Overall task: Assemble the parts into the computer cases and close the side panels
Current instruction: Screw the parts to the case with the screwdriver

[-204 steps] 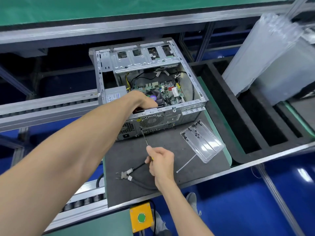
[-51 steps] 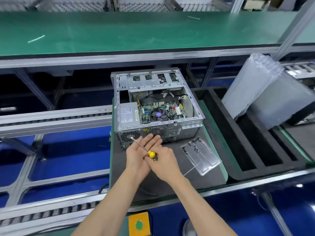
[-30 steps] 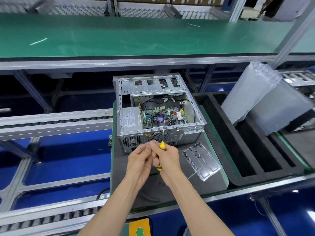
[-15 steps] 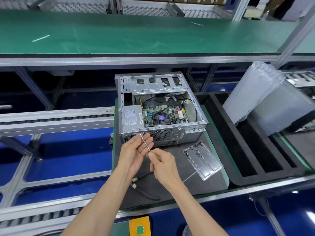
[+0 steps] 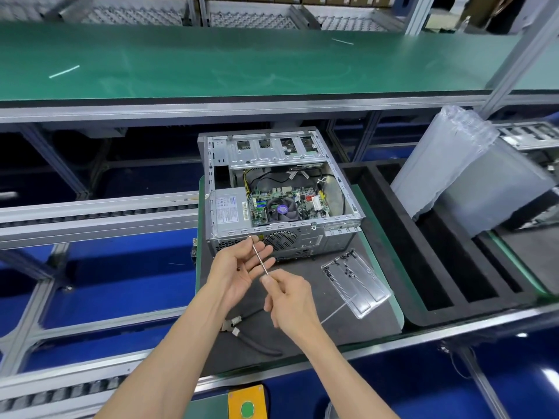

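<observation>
We observe the computer case point(image 5: 281, 192) lying on its side with the side panel off, at 12 o'clock from both hands, resting on a dark mat point(image 5: 305, 325) on the tabletop point(image 5: 438, 331). Inside we note the power supply point(image 5: 231, 210) at the left and the cooling fan point(image 5: 282, 209) on the board beside it. The right hand point(image 5: 292, 300) sits at 6 o'clock from the case, its fingers point(image 5: 267, 279) curled and pinching the lower end of the screwdriver point(image 5: 259, 255); the handle is hidden in the grip. The thin metal shaft runs toward 11 o'clock, its tip level with the rear edge of the case, just below the power supply. The left hand point(image 5: 239, 270) lies at 9 o'clock from the right, palm up, its fingers spread and relaxed; the shaft crosses over them, and we cannot tell whether it touches them. A small dark speck sits on the left palm; we cannot identify it. At 3 o'clock from the right hand lies a clear plastic tray point(image 5: 357, 285) holding small dark screws at its far end. At 7 o'clock from the same hand, a pair of pliers point(image 5: 242, 328) with dark handles rests on the mat. A yellow box with a green button point(image 5: 247, 403) stands at the near edge, at 6 o'clock.
</observation>
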